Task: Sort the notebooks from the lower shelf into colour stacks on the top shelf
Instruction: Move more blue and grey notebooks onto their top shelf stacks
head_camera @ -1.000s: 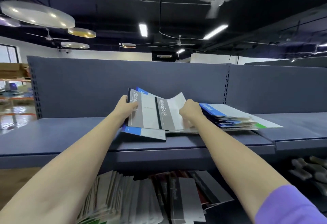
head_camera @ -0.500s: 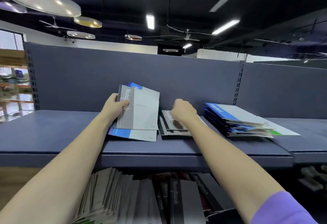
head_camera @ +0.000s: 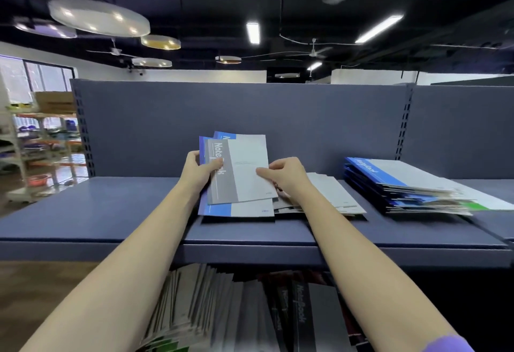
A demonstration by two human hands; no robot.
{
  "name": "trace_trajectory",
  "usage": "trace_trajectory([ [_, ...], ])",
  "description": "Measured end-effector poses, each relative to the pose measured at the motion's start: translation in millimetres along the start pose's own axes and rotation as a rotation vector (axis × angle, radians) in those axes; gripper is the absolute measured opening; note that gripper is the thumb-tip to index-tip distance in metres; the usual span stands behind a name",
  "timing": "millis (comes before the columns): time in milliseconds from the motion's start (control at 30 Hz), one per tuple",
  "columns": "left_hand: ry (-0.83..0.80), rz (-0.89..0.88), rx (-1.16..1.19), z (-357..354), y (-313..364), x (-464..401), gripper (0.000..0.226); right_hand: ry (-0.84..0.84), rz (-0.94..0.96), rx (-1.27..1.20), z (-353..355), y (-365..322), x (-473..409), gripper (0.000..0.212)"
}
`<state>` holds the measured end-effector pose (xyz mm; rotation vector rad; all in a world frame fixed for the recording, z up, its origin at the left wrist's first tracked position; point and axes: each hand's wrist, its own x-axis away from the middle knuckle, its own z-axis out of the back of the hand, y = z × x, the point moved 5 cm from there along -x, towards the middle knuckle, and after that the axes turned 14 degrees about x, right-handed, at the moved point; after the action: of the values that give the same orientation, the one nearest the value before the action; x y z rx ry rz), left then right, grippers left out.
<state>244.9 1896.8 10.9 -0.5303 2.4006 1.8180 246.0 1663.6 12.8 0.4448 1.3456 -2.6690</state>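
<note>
I see loose grey and black notebooks (head_camera: 250, 310) on the lower shelf, and above the blue top shelf's (head_camera: 83, 212) front edge my left hand (head_camera: 199, 169) grips 2 thin grey-and-blue notebooks (head_camera: 242, 168) while my right hand (head_camera: 286, 175) pinches the grey one's right edge, the blue stack (head_camera: 403, 185) farther right.

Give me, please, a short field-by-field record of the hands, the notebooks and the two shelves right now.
left hand: grips the left edge of the held bundle
right hand: pinches the grey notebook at its right edge
held bundle: grey notebook in front, blue notebooks behind
top shelf: grey stack in the middle, blue stack on the right
lower shelf: unsorted notebooks standing on edge
</note>
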Motion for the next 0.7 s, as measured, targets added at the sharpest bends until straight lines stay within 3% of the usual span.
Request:
trace_trajectory([
  [100,0.012,0.005,0.024,-1.6,1.6,4.9,0.043,0.089,0.01,0.001,7.3,-0.7,1.8,0.02],
  [233,-0.012,0.041,0.054,-8.2,1.3,10.8,0.042,0.185,-0.017,0.093,14.5,-3.4,5.6,0.023],
  [367,-0.041,0.033,0.054,-12.1,5.1,14.8,0.05,0.136,-0.01,0.151,17.6,-8.6,8.7,0.022],
  [500,-0.066,0.07,0.034,-13.6,3.1,15.8,0.039,0.229,-0.086,0.113,39.3,-2.6,9.3,0.015],
  [600,-0.072,0.076,0.014,-15.0,1.8,14.5,0.037,0.301,-0.19,0.329,64.3,6.2,13.7,0.019],
  [700,-0.056,0.05,0.032,-13.9,4.0,12.9,0.038,0.249,-0.276,0.56,72.4,19.7,18.3,0.014],
])
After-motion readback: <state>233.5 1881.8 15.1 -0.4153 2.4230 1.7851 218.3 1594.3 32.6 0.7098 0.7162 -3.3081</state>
